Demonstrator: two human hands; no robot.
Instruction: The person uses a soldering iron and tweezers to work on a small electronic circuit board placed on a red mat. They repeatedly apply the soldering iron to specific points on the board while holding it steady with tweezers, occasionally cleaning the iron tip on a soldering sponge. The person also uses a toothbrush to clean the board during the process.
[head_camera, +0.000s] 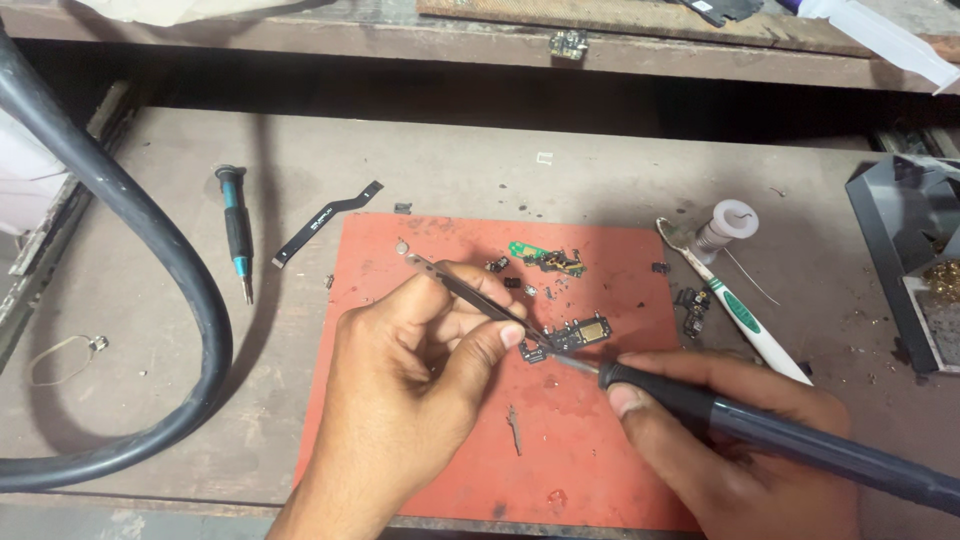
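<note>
Pinching a pair of thin metal tweezers (470, 295) between thumb and fingers, the left hand (410, 385) is rested on the red work mat (590, 460), and the tweezer tips are pressed against a small dark circuit board (580, 334) near the middle of the mat. The right hand (740, 440) is closed around the black handle of a soldering iron (760, 430), whose fine metal tip is brought to the lower left edge of the same board, just beside the tweezer tips. Whether the tip actually touches the board cannot be told, as that spot is small and partly covered.

A green circuit piece (545, 256) and scattered tiny parts are seen on the mat behind the board. A white and green toothbrush (745, 318) is laid at the mat's right edge, with a small spool of solder wire (728, 226) just behind it. On the worn bench (180, 180) to the left, a teal and black screwdriver (237, 232) and a black flex ribbon cable (325, 222) are laid near each other, and a thick black hose (150, 250) is curved round the left side.
</note>
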